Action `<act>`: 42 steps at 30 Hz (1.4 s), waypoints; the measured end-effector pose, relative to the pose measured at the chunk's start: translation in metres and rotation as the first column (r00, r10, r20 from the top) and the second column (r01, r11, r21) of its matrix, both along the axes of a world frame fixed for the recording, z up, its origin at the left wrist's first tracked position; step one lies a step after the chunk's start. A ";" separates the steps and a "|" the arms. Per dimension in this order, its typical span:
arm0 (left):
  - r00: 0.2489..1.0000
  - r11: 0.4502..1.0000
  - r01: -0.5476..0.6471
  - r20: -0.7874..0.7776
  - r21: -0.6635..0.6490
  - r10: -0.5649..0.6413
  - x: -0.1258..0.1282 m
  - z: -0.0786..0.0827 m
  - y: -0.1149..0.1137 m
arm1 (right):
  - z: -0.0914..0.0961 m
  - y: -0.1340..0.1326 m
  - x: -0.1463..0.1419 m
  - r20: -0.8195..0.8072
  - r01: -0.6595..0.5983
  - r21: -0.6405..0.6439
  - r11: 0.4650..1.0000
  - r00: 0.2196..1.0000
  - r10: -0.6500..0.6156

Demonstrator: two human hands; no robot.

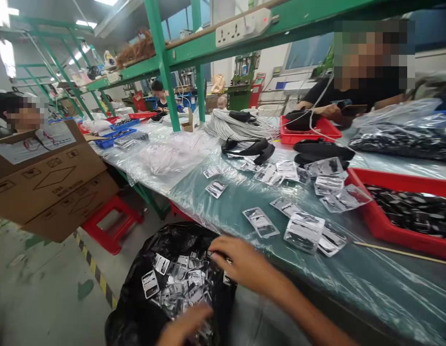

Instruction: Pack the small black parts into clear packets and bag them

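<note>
A factory room with green steel shelving (161,62) holds a long surface (244,216) covered in clear plastic sheeting, running from the far left back to the near right. At the left, off the surface, a tilted cardboard box (46,178) sits above a red stool (113,223) on the concrete floor. Below the surface's near edge stands a black plastic bag (143,283), open at the top and filled with small clear packets (176,281) that each show a dark part inside.

The left hand (185,327) is low in the bag's mouth, blurred, its fingers resting on the packets; whether it grips any I cannot tell. The right hand (241,264) reaches over the bag's right rim, just below the surface's near edge, fingers curled down onto the packets at the top of the heap, seemingly pinching some.

On the surface above the hands, loose packets (304,230) of the same kind lie scattered near the near edge and toward the middle. Further back lie a bundle of white cable (233,125) and black straps (250,146). At the right edge a red tray (406,211) holds dark parts, with a thin stick (399,251) in front of it. Across the far side, a second red tray (309,129) lies before a seated person (353,96) holding a phone.
</note>
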State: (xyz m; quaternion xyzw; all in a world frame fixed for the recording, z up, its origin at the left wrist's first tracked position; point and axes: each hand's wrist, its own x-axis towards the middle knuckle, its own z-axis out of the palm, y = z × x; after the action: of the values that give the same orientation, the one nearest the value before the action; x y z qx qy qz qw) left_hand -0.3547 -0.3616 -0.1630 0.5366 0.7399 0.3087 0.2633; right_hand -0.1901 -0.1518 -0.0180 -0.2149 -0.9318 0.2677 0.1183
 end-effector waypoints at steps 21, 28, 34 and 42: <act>0.990 0.879 -0.128 -0.112 -0.459 0.086 0.008 -0.128 -0.019 | -0.072 -0.010 -0.070 0.054 -0.112 0.198 0.974 0.993 0.103; 0.936 0.912 -0.325 -0.227 -0.250 0.271 -0.023 -0.114 0.003 | -0.116 -0.036 0.013 0.255 -0.158 -0.088 0.984 0.951 0.175; 0.930 0.935 -0.330 -0.216 -0.133 0.298 0.007 -0.143 0.059 | -0.141 -0.014 0.125 0.088 0.143 0.231 0.962 0.982 -0.167; 0.843 0.881 -0.468 -0.338 -0.076 0.419 -0.025 -0.150 0.030 | -0.022 0.003 0.142 -0.359 0.560 0.521 0.643 0.828 -0.430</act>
State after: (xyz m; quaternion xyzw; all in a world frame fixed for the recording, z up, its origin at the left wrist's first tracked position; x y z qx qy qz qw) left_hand -0.3795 -0.3319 -0.3133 0.3702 0.8977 0.2141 0.1057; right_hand -0.0483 -0.1485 -0.0400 -0.3846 -0.8540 -0.0681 0.3436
